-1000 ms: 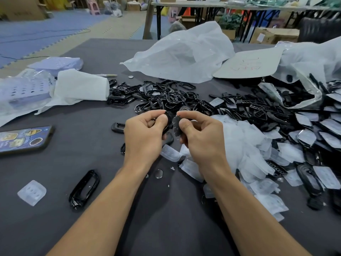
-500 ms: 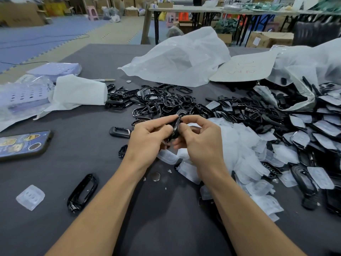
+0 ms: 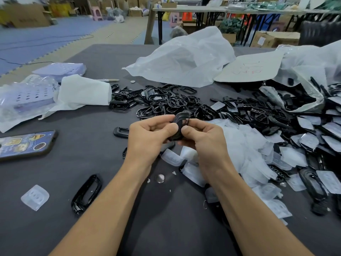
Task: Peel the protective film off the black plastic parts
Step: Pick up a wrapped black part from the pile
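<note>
Glossy black plastic part (image 3: 180,124); matt grey cloth table (image 3: 92,126); translucent film pile (image 3: 247,145).

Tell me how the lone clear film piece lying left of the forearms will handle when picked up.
The clear film piece looks thin and translucent, so it is probably light and floppy under a pinch. It rests low on the dark table, so its edge may be hard to catch; a push would likely slide it, not roll it.
</note>
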A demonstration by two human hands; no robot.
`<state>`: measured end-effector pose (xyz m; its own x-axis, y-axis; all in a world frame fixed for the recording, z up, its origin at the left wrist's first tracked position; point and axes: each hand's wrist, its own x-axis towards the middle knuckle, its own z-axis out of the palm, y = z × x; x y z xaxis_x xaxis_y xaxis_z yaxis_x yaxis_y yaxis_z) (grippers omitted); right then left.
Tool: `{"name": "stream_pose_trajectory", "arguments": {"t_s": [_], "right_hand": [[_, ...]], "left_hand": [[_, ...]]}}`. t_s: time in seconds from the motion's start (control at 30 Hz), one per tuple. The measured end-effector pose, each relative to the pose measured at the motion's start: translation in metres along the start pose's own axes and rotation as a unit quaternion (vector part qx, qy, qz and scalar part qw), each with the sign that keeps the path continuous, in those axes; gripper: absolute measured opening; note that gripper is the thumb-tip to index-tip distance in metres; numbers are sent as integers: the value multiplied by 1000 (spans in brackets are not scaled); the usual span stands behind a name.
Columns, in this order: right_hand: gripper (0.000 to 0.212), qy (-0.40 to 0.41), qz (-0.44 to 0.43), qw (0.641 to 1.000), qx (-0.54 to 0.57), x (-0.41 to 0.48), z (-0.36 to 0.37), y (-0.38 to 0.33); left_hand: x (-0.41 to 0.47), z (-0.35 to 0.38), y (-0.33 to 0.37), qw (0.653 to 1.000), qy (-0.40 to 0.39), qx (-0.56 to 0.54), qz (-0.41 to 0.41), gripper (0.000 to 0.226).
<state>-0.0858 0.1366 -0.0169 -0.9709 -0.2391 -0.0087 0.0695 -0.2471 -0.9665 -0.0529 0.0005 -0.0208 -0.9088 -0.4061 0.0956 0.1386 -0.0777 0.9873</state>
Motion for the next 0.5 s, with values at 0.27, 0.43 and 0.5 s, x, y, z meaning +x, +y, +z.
{"name": "stream_pose_trajectory", "arguments": {"t_s": [0.27,0.43,0.5], "right_hand": [[36,-9,-12,1000,-22,1,2,1],[27,-16,-11,999,-41,0,0,0],[25,-10,-8,999,-43,1,-1,-1]], "left_hand": [[2,0,3,997,-8,-64,-48,26],[5,-4,6,994,-56,-49,-82,23],[4,-4,6,994,-63,-33,-83,23]]}}
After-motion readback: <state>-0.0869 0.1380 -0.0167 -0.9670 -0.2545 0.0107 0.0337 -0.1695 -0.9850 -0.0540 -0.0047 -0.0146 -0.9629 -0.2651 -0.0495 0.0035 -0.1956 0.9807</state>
